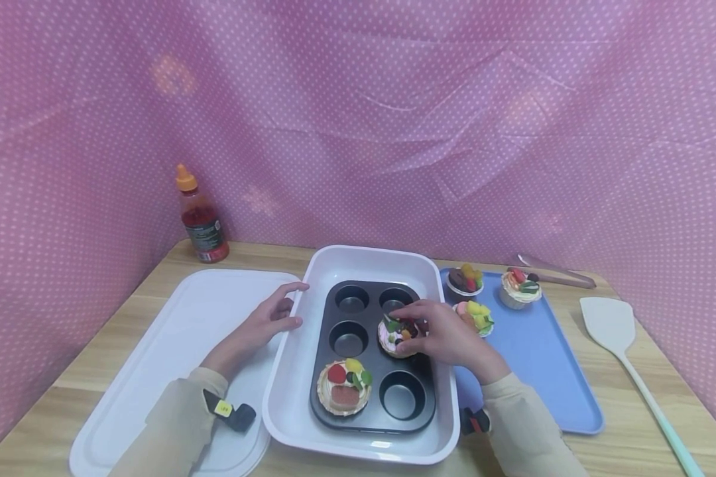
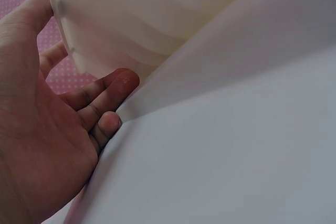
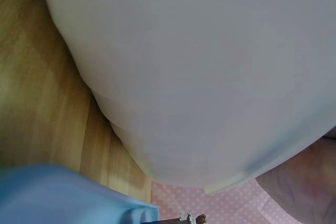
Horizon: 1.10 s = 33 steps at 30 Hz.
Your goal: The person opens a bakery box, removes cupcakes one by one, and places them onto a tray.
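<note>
My right hand pinches a cream-topped tart between thumb and fingers at its sides, over the middle cup in the right-hand column of the dark muffin tin, which lies inside the white tub. I suppose I take it by the sides to spare the soft-looking fruit on top; whether its base touches the cup's floor, my fingers hide, and the right wrist view shows mostly the tub's outer wall. My left hand rests against the tub's left rim, thumb and index finger reaching to it and the other fingers bent a little, pinching nothing that I can make out; I judge that this touch steadies the tub. Inside the tub, a fruit tart sits in the tin's near left cup, whose round shape probably stops it from sliding. Just right of the tub lies the blue tray, bearing a chocolate cupcake, a yellow-topped cupcake and a strawberry-topped cupcake, all at its far end, perhaps for an easy reach from my right. Left of the tub is a flat white board, beneath my left forearm.
</note>
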Each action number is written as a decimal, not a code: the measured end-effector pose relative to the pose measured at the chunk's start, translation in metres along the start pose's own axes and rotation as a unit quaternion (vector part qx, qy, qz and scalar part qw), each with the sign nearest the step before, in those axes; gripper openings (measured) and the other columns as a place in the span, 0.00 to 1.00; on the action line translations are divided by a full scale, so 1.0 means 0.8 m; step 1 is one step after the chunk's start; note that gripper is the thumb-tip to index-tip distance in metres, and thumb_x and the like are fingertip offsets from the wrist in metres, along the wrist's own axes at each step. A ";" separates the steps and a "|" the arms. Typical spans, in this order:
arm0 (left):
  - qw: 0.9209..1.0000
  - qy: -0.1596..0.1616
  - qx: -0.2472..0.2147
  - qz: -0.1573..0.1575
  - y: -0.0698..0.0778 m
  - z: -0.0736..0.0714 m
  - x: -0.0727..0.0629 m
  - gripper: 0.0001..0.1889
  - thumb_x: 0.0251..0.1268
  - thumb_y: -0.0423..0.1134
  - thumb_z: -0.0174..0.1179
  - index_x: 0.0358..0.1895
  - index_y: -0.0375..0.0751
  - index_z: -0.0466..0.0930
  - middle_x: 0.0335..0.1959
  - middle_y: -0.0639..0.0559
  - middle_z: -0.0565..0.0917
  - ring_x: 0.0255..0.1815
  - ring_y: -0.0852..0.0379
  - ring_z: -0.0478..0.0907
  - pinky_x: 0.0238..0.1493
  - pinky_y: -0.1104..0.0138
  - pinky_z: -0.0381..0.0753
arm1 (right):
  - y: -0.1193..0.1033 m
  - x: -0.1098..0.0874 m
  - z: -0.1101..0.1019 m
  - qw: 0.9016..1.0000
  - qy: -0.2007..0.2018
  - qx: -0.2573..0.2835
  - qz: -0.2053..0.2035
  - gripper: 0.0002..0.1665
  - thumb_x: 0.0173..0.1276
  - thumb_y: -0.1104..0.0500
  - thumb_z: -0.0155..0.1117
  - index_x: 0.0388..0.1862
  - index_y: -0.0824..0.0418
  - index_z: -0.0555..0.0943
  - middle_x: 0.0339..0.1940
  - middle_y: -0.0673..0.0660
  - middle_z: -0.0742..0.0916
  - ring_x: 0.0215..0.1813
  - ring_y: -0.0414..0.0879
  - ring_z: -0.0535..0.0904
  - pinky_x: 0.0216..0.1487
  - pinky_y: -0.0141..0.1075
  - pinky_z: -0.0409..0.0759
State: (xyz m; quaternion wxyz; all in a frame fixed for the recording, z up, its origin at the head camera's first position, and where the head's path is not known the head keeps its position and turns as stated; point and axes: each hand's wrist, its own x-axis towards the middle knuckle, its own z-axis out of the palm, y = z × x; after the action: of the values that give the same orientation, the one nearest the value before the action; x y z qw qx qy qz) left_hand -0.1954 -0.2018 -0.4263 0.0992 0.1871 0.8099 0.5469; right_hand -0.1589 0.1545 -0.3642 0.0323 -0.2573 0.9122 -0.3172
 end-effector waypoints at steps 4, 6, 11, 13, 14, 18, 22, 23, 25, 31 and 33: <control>1.000 0.003 0.006 -0.009 0.000 0.000 -0.001 0.32 0.72 0.39 0.58 0.76 0.52 0.58 0.57 0.31 0.80 0.58 0.39 0.81 0.65 0.38 0.74 | -0.001 -0.001 0.000 1.000 0.000 -0.002 -0.001 0.32 0.53 0.53 0.82 0.58 0.54 0.85 0.50 0.51 0.89 0.46 0.43 0.78 0.48 0.40 0.78; 1.000 0.004 0.009 -0.012 0.000 0.000 -0.001 0.32 0.72 0.39 0.58 0.76 0.52 0.58 0.58 0.32 0.80 0.58 0.39 0.81 0.66 0.37 0.73 | -0.001 -0.001 0.000 1.000 0.000 -0.002 -0.003 0.32 0.53 0.53 0.82 0.59 0.55 0.85 0.50 0.51 0.89 0.46 0.43 0.78 0.48 0.41 0.78; 1.000 0.005 0.010 -0.011 0.000 0.000 -0.001 0.32 0.72 0.39 0.58 0.76 0.53 0.58 0.57 0.32 0.81 0.58 0.40 0.82 0.66 0.37 0.72 | -0.001 -0.001 0.001 1.000 0.001 -0.003 -0.006 0.32 0.53 0.54 0.82 0.59 0.55 0.85 0.51 0.52 0.89 0.48 0.44 0.79 0.51 0.44 0.80; 1.000 0.005 0.009 -0.011 0.000 0.000 -0.001 0.32 0.72 0.39 0.58 0.76 0.52 0.58 0.57 0.32 0.81 0.58 0.40 0.82 0.66 0.37 0.72 | -0.001 -0.001 0.001 1.000 0.001 -0.003 -0.005 0.32 0.53 0.54 0.82 0.59 0.55 0.85 0.52 0.52 0.88 0.49 0.44 0.79 0.52 0.45 0.81; 1.000 0.005 0.009 -0.011 0.000 0.000 -0.001 0.32 0.72 0.39 0.58 0.76 0.53 0.58 0.57 0.32 0.81 0.58 0.40 0.82 0.66 0.37 0.72 | -0.001 -0.001 0.001 1.000 0.001 -0.002 -0.005 0.32 0.53 0.54 0.82 0.59 0.55 0.85 0.52 0.52 0.88 0.49 0.44 0.79 0.52 0.45 0.81; 1.000 0.004 0.008 -0.009 -0.001 0.000 -0.001 0.32 0.72 0.39 0.58 0.76 0.52 0.58 0.56 0.32 0.81 0.58 0.40 0.82 0.67 0.38 0.72 | -0.001 -0.001 0.001 1.000 0.002 -0.004 -0.006 0.32 0.53 0.54 0.82 0.59 0.56 0.85 0.52 0.53 0.88 0.50 0.45 0.80 0.52 0.45 0.81; 1.000 0.004 0.005 -0.007 0.000 0.000 -0.001 0.32 0.72 0.39 0.58 0.76 0.52 0.58 0.56 0.32 0.81 0.58 0.39 0.81 0.66 0.39 0.73 | -0.001 -0.001 0.001 1.000 0.003 -0.006 -0.008 0.32 0.54 0.54 0.81 0.59 0.56 0.85 0.53 0.53 0.88 0.51 0.45 0.80 0.54 0.47 0.81; 1.000 0.004 0.004 -0.006 0.000 0.000 -0.001 0.32 0.72 0.39 0.58 0.76 0.52 0.58 0.56 0.32 0.81 0.58 0.39 0.81 0.66 0.39 0.74 | -0.001 -0.001 0.001 1.000 0.003 -0.006 -0.009 0.31 0.54 0.55 0.81 0.59 0.56 0.85 0.53 0.54 0.88 0.52 0.46 0.81 0.55 0.48 0.82; 1.000 0.004 0.006 -0.007 0.000 0.000 -0.001 0.32 0.72 0.39 0.58 0.76 0.52 0.58 0.56 0.32 0.81 0.58 0.39 0.82 0.65 0.39 0.74 | -0.001 -0.001 0.002 1.000 0.003 -0.004 -0.008 0.31 0.55 0.55 0.81 0.59 0.56 0.85 0.54 0.54 0.88 0.52 0.46 0.81 0.55 0.49 0.81; 1.000 0.004 0.011 -0.009 0.000 0.000 -0.001 0.32 0.72 0.39 0.58 0.76 0.52 0.58 0.57 0.32 0.80 0.58 0.39 0.82 0.65 0.38 0.73 | 0.000 -0.001 0.002 1.000 0.001 -0.006 -0.010 0.30 0.57 0.56 0.79 0.60 0.56 0.84 0.54 0.53 0.88 0.51 0.45 0.80 0.55 0.48 0.81; 1.000 0.004 0.012 -0.007 -0.001 0.000 -0.001 0.32 0.72 0.39 0.58 0.76 0.52 0.58 0.57 0.32 0.81 0.58 0.39 0.82 0.65 0.38 0.74 | 0.000 -0.001 0.002 1.000 0.002 -0.007 -0.014 0.30 0.57 0.56 0.79 0.60 0.56 0.84 0.54 0.53 0.88 0.49 0.45 0.79 0.53 0.46 0.80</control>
State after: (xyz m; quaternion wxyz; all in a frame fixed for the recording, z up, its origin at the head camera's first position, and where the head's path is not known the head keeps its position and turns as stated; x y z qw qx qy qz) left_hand -0.1950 -0.2023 -0.4272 0.0979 0.1806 0.8181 0.5372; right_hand -0.1582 0.1538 -0.3661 0.0248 -0.2696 0.9108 -0.3116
